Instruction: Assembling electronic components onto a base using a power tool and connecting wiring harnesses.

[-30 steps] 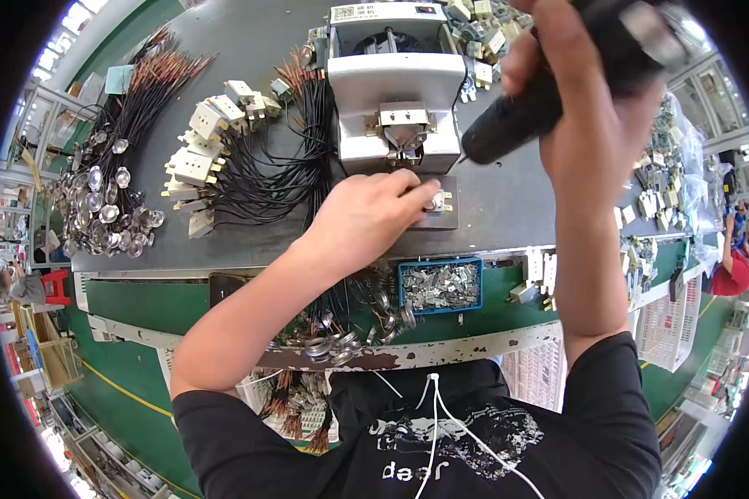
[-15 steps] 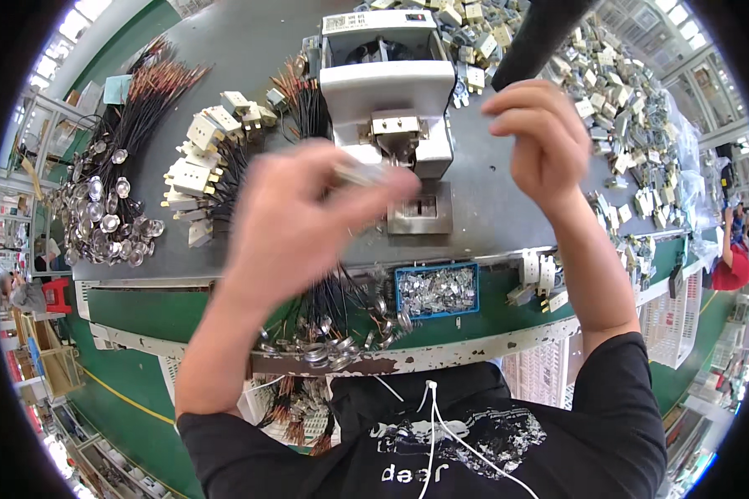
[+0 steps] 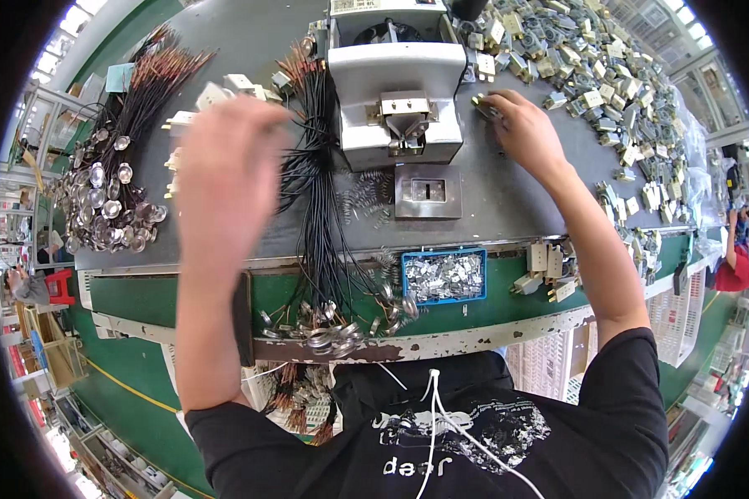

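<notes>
My left hand [image 3: 229,170] is smeared by motion over the cluster of white plugs [image 3: 240,83] on the left side of the bench; whether it holds anything is not clear. On the right of the silver bench press [image 3: 399,71], my right hand [image 3: 520,133] has its fingertips pinched round a small plug part [image 3: 487,106] with a brass-coloured tip, mostly hidden by the fingers. In front of the press lies a metal block [image 3: 429,208] with a rectangular recess. Black wires [image 3: 312,179] with bare copper ends run beside the press, toward the bench's front edge.
A large heap of grey and white plug parts [image 3: 591,100] covers the right side. Wire bundles with round metal ends [image 3: 108,204] lie far left. A blue tray [image 3: 445,301] of small metal pieces stands at the front, with loose springs [image 3: 362,195] near the block.
My left hand has swung away from the front of the press to the white plugs on the left. My right hand's fingers have come down beside the press onto a small plug part.
</notes>
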`<action>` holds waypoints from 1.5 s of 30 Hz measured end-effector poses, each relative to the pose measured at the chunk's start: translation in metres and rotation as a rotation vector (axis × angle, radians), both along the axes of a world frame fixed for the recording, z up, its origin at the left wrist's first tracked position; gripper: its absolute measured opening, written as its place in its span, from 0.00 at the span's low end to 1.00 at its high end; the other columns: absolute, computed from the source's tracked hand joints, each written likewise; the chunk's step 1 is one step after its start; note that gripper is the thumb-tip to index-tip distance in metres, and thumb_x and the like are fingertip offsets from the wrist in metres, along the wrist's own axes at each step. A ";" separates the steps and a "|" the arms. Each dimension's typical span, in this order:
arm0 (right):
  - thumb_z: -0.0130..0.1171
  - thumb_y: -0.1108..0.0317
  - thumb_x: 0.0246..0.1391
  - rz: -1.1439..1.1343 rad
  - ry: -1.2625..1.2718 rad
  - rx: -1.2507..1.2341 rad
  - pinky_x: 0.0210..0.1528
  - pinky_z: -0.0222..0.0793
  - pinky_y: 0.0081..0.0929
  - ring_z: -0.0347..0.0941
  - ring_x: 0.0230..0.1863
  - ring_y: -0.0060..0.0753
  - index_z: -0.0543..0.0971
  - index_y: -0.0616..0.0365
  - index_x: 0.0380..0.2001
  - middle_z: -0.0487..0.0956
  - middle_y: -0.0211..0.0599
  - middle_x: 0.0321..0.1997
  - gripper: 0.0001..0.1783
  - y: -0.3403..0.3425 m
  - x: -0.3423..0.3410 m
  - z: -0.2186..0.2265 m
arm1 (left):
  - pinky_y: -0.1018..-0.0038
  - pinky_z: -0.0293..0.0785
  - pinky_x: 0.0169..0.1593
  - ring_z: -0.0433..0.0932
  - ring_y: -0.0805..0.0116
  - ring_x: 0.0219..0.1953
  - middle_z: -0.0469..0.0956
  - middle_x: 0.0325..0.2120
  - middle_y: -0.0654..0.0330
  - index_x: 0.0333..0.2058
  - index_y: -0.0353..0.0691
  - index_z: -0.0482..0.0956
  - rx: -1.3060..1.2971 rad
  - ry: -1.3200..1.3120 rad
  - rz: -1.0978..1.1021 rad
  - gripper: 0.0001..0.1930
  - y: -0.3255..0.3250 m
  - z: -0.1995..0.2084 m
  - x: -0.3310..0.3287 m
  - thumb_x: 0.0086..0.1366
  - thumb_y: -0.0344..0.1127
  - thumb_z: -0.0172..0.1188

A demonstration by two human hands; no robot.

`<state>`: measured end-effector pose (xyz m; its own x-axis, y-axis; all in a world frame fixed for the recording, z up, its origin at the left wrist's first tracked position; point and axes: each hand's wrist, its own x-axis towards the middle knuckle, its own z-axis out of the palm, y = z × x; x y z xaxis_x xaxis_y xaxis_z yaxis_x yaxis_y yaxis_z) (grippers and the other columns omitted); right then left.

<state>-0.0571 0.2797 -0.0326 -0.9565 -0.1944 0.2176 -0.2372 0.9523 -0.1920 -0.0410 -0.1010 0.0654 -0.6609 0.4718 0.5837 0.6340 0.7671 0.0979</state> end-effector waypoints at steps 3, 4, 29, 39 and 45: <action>0.63 0.77 0.54 0.043 0.069 -0.153 0.55 0.75 0.38 0.78 0.51 0.49 0.78 0.55 0.56 0.80 0.42 0.56 0.24 -0.009 0.038 0.010 | 0.62 0.76 0.46 0.82 0.59 0.38 0.81 0.31 0.61 0.34 0.44 0.81 -0.158 -0.468 -0.351 0.05 0.022 -0.041 0.025 0.61 0.35 0.67; 0.64 0.79 0.53 0.104 0.152 -0.197 0.54 0.75 0.38 0.79 0.50 0.48 0.78 0.55 0.56 0.81 0.41 0.55 0.26 -0.010 0.051 0.019 | 0.63 0.75 0.44 0.82 0.59 0.38 0.81 0.29 0.61 0.35 0.42 0.80 -0.265 -0.472 -0.358 0.07 0.031 -0.052 0.030 0.61 0.36 0.67; 0.68 0.74 0.52 0.406 0.150 -0.227 0.53 0.75 0.39 0.80 0.50 0.43 0.82 0.55 0.46 0.84 0.36 0.53 0.16 -0.092 0.082 0.013 | 0.67 0.77 0.40 0.82 0.60 0.36 0.81 0.36 0.56 0.44 0.36 0.81 0.282 -0.643 -0.236 0.09 0.004 -0.025 0.016 0.66 0.28 0.65; 0.68 0.76 0.46 0.416 0.100 -0.155 0.52 0.75 0.40 0.79 0.47 0.44 0.81 0.56 0.41 0.83 0.38 0.48 0.16 -0.091 0.079 0.027 | 0.64 0.78 0.41 0.82 0.57 0.36 0.81 0.35 0.55 0.41 0.37 0.80 0.126 -0.785 -0.297 0.08 -0.010 -0.021 0.032 0.64 0.29 0.64; 0.69 0.76 0.46 0.433 0.081 -0.139 0.53 0.76 0.41 0.79 0.49 0.44 0.82 0.56 0.43 0.83 0.37 0.50 0.17 -0.088 0.078 0.023 | 0.62 0.77 0.40 0.81 0.55 0.33 0.80 0.28 0.56 0.42 0.42 0.83 -0.145 -0.841 -0.433 0.10 -0.010 -0.025 0.044 0.62 0.31 0.63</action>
<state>0.0204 0.1915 -0.0092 -0.7726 -0.5359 0.3404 -0.6269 0.7287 -0.2758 0.0035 -0.1108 0.0400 -0.5887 0.8038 -0.0857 0.6309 0.5231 0.5730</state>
